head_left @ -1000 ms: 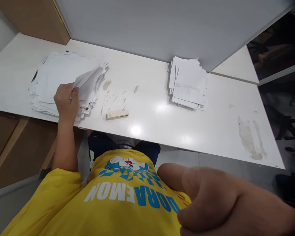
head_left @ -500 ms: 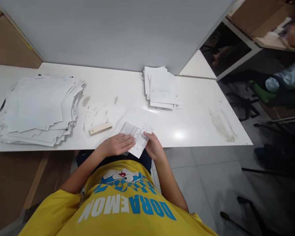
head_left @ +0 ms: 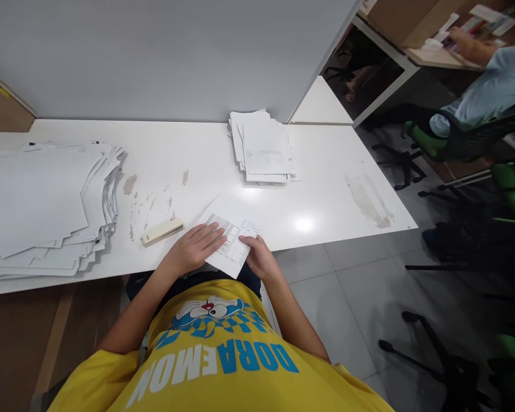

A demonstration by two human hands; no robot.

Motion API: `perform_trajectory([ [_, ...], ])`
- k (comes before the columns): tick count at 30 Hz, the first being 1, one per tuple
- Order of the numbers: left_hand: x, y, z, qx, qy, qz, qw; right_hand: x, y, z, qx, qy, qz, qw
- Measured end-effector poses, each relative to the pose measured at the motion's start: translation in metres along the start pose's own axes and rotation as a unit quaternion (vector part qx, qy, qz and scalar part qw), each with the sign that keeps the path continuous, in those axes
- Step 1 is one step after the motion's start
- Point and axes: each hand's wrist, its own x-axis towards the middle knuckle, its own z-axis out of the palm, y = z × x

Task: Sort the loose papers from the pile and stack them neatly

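A printed sheet of paper (head_left: pixel 228 264) lies at the front edge of the table, its near corner sticking out over my lap. My left hand (head_left: pixel 194 247) rests on its left side, fingers stretched out flat across the print. On the right side, my right hand (head_left: pixel 261 257) pinches the sheet, with the thumb on top and the other fingers hidden beneath. A cream stapler (head_left: pixel 162 231) sits on the table just left of my left hand.
A large messy stack of papers (head_left: pixel 34 200) covers the table's left end. Toward the back stands a smaller paper stack (head_left: pixel 266 149), against a grey partition (head_left: pixel 167 57). At right are office chairs (head_left: pixel 446 355) and a seated person (head_left: pixel 493 80) at another desk.
The view has shifted, so the table and stacks appear further left. Both hands stay on the sheet, which has hardly moved between them.
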Motion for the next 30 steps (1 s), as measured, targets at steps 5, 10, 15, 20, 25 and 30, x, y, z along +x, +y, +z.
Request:
perform_trajectory([
  [5, -0.003, 0.0, -0.004, 0.019, 0.002, -0.013, 1.0, 0.008, -0.007, -0.018, -0.095, -0.142, 0.076, 0.982],
  [10, -0.005, -0.002, -0.001, 0.084, 0.078, -0.085, 0.99, 0.014, -0.002, -0.019, -0.17, -0.165, 0.016, 0.971],
  [15, -0.024, -0.006, -0.005, 0.101, 0.14, -0.276, 0.946, 0.004, 0.015, -0.005, -0.203, -0.089, -0.053, 0.974],
  [20, -0.04, -0.011, -0.008, 0.09, 0.095, -0.411, 0.902, 0.003, 0.014, 0.007, -0.237, -0.067, -0.032, 0.969],
  [25, -0.043, -0.01, -0.008, 0.099, 0.063, -0.404, 0.907, 0.015, 0.002, 0.009, -0.254, -0.129, 0.026, 0.958],
  [30, -0.042, -0.007, -0.01, 0.115, 0.056, -0.395, 0.91, 0.016, 0.002, 0.005, -0.225, -0.124, 0.02, 0.966],
])
